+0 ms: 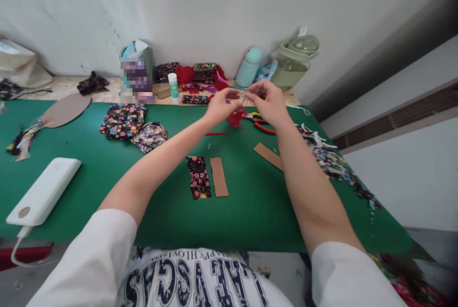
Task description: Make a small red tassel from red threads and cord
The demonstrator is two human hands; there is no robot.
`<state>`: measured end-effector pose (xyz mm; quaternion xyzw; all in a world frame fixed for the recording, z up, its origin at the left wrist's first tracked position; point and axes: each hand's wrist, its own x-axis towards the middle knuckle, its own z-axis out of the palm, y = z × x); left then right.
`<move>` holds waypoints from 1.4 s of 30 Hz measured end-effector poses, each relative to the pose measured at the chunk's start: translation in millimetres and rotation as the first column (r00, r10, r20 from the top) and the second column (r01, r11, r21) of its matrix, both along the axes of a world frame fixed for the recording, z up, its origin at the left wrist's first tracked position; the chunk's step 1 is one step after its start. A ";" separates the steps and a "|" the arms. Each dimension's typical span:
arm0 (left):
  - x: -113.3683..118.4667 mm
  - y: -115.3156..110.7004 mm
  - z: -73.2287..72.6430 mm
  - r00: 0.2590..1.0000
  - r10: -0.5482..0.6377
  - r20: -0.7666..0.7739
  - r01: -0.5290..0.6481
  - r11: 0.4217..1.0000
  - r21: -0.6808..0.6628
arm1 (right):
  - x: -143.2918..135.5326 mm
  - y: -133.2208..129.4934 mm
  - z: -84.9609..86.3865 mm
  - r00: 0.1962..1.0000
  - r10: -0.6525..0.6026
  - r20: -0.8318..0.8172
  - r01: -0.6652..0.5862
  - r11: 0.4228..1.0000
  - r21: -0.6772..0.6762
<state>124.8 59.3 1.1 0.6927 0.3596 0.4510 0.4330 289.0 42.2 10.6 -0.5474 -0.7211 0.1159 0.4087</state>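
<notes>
Both hands meet over the far part of the green mat (246, 216). My left hand (224, 106) is closed in a pinch, and my right hand (269, 102) pinches close beside it. Between their fingertips runs a thin dark thread (245, 100). Just below is a bunch of red threads (235, 119); whether it hangs from the thread or lies on the mat, I cannot tell. Red-handled pliers (264, 128) lie beneath my right hand. Nearer to me are a floral fabric strip (199, 178) and a brown card strip (219, 176), with another card strip (268, 156) by my right forearm.
At the back stand a glue stick (173, 88), a light blue bottle (248, 67) and a green jug (291, 66). Folded floral fabric (123, 121), an oval card (67, 110) and a white power bank (45, 191) lie left. Fabric strips (329, 159) line the right edge.
</notes>
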 end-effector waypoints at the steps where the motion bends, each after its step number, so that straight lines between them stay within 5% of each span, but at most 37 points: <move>1: 7.4 2.4 -1.8 0.999 -0.022 0.033 0.024 0.999 -0.043 | -2.0 -1.0 0.3 1.000 -0.002 0.009 0.002 1.000 -0.007; 7: 28.0 9.6 -15.3 0.999 -0.028 0.028 0.031 0.993 -0.117 | -5.5 -0.6 -1.3 0.999 0.004 0.053 -0.004 1.000 -0.005; 17: 25.6 10.8 -30.8 0.999 -0.034 -0.037 0.027 0.986 -0.162 | -0.2 4.4 -1.5 0.986 -0.028 -0.167 0.036 0.998 0.043; 21: 23.7 11.0 -40.9 0.997 0.001 0.077 0.018 0.968 -0.250 | 6.2 5.5 1.9 0.989 -0.013 -0.150 0.029 0.994 0.103; 32: 11.6 9.7 -35.1 1.000 0.003 0.027 0.006 0.942 -0.334 | 18.9 1.8 16.4 0.918 -0.042 -0.394 0.123 0.975 0.182; 37: 9.3 18.2 -38.0 1.000 -0.008 0.015 0.011 0.983 -0.181 | 23.3 -0.3 14.3 0.967 -0.055 -0.248 0.081 0.992 0.094; 42: 9.0 25.8 -39.5 0.999 0.023 0.042 -0.015 0.983 -0.183 | 18.0 -5.9 11.8 0.992 -0.064 -0.109 0.054 0.994 -0.093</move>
